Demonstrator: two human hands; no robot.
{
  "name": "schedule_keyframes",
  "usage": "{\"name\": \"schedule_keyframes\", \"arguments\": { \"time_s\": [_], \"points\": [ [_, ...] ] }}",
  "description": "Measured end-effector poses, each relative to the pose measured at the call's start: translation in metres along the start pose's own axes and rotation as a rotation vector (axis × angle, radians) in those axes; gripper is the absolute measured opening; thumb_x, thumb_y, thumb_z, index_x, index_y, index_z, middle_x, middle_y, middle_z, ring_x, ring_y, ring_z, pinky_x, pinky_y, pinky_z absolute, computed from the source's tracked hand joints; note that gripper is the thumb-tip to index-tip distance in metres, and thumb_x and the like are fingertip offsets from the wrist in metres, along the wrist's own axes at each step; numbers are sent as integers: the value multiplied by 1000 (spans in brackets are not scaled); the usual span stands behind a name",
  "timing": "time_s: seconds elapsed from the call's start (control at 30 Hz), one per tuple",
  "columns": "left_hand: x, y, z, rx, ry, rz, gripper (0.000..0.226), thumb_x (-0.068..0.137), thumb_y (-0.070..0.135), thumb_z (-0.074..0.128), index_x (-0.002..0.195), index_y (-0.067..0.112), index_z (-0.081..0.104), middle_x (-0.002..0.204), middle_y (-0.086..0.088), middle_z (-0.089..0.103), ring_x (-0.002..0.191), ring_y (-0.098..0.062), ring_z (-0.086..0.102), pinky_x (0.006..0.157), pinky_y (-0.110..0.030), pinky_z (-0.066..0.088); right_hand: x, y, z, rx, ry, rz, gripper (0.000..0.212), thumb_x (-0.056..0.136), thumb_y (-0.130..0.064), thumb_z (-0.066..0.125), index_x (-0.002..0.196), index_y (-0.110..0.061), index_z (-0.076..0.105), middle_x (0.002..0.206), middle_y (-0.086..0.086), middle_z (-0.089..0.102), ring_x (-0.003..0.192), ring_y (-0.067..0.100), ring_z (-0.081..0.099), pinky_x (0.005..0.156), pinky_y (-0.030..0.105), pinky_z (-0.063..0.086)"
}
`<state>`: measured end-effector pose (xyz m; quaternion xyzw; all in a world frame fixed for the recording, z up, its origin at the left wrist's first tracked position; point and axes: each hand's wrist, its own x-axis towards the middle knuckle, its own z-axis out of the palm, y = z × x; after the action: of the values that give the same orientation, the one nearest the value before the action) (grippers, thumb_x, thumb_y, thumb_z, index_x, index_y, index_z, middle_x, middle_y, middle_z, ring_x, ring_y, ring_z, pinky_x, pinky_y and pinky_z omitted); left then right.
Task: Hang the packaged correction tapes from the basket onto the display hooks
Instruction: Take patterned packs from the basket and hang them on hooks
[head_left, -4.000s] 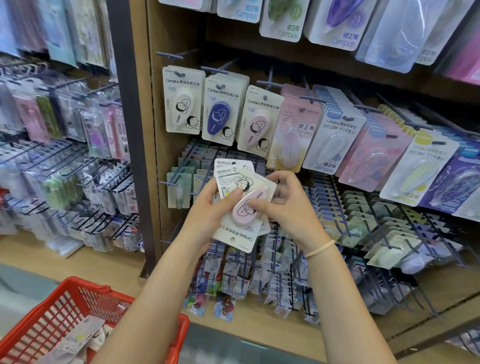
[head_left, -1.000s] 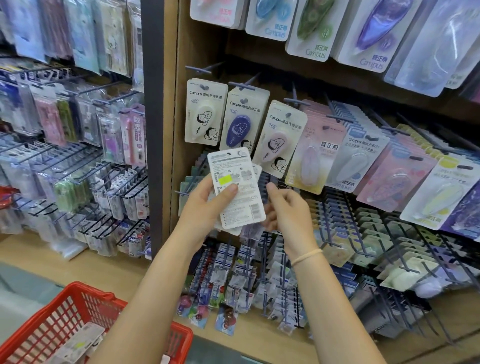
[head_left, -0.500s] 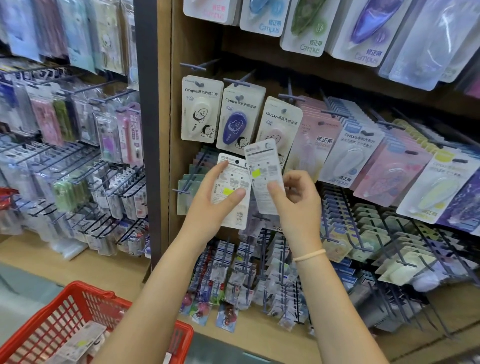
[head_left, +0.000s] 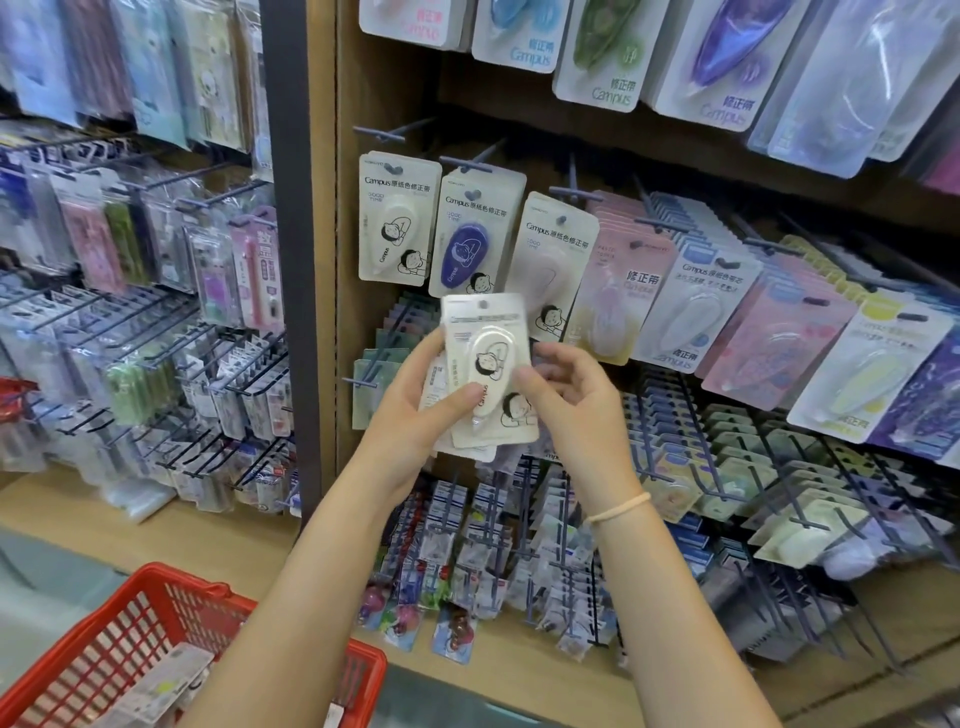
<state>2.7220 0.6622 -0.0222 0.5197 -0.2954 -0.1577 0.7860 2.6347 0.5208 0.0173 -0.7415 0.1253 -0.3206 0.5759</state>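
Both hands are raised in front of the display, sharing a small stack of packaged correction tapes. The left hand (head_left: 410, 415) grips the stack from the left, thumb pressed across the front of the top pack (head_left: 488, 364) and fingers curled behind. The right hand (head_left: 566, 395) pinches the same pack's right edge, thumb on the front, fingers behind. That pack faces the camera upright: a white card with a hang hole at the top and a cream dispenser with a cartoon figure under a clear blister. More packs (head_left: 441, 384) sit behind it in the left hand, their edges showing at the left and below; how many I cannot tell. The held stack is just below and in front of the row of hooks. There, a cream pack (head_left: 397, 215) hangs at the far left, a blue pack (head_left: 475, 231) beside it, and a pink pack (head_left: 558, 249) next, its lower part hidden by the held pack. An empty hook (head_left: 387, 132) juts out above the cream pack. A thin band (head_left: 618, 512) circles the right wrist. At the lower left stands the red basket (head_left: 130, 639), with at least one more pack (head_left: 171, 686) lying face down inside. Other stationery fills the hooks further right, below, and on the left rack.
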Motion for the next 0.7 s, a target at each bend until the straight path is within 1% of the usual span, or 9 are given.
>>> {"name": "schedule_keyframes", "arguments": {
  "time_s": [0.07,0.13,0.17,0.27,0.33,0.4,0.47,0.57,0.7],
  "points": [
    [2,6,-2,16,-21,24,75,86,16,78,149,35,44,145,8,60,131,-15,60,101,-37,55,2,-6,4,58,-66,66,28,90,-18,74,116,-14,65,106,2,74,97,14,72,85,32,60],
    [6,14,-4,32,7,52,77,85,14,80,148,38,42,144,9,60,129,-13,61,101,-35,56,6,-12,11,77,-89,63,24,91,-17,74,113,-15,64,107,1,75,98,13,73,84,30,60],
    [7,17,-7,38,37,60,74,86,14,77,146,40,42,142,8,62,127,-13,63,99,-35,57,9,-15,15,92,-85,58,22,91,-16,73,110,-15,63,106,0,75,97,12,73,83,29,60],
    [10,22,-23,81,172,73,57,96,13,69,143,36,47,137,3,66,121,-14,67,94,-36,59,21,-23,26,148,-55,19,18,94,-14,69,108,-16,59,103,1,77,96,12,73,82,29,60],
    [9,20,-40,111,322,45,39,100,14,65,134,30,58,130,2,71,113,-13,70,93,-40,59,31,-28,36,135,-41,-23,16,96,-14,66,109,-16,57,102,0,77,96,10,73,81,23,57],
    [6,19,-55,90,428,25,28,101,13,63,124,30,63,123,4,73,109,-13,72,95,-43,59,43,-36,50,103,-61,-61,16,97,-14,65,109,-18,56,102,-1,77,95,6,72,78,17,55],
    [3,21,-65,61,478,24,27,101,12,63,122,30,64,122,4,74,111,-16,71,97,-46,58,57,-42,69,75,-102,-95,17,97,-15,65,112,-19,57,104,0,77,96,8,73,80,20,56],
    [0,26,-76,43,510,37,28,101,10,62,119,32,64,121,4,74,110,-17,72,96,-45,58,77,-49,100,24,-143,-143,22,98,-19,64,118,-17,56,110,3,75,99,11,72,88,30,58],
    [-2,34,-87,59,544,49,27,101,13,63,119,33,63,122,5,74,110,-15,72,96,-44,58,94,-52,130,61,-134,-121,22,99,-18,63,119,-19,54,120,6,72,105,13,71,88,29,59]
  ]
}}
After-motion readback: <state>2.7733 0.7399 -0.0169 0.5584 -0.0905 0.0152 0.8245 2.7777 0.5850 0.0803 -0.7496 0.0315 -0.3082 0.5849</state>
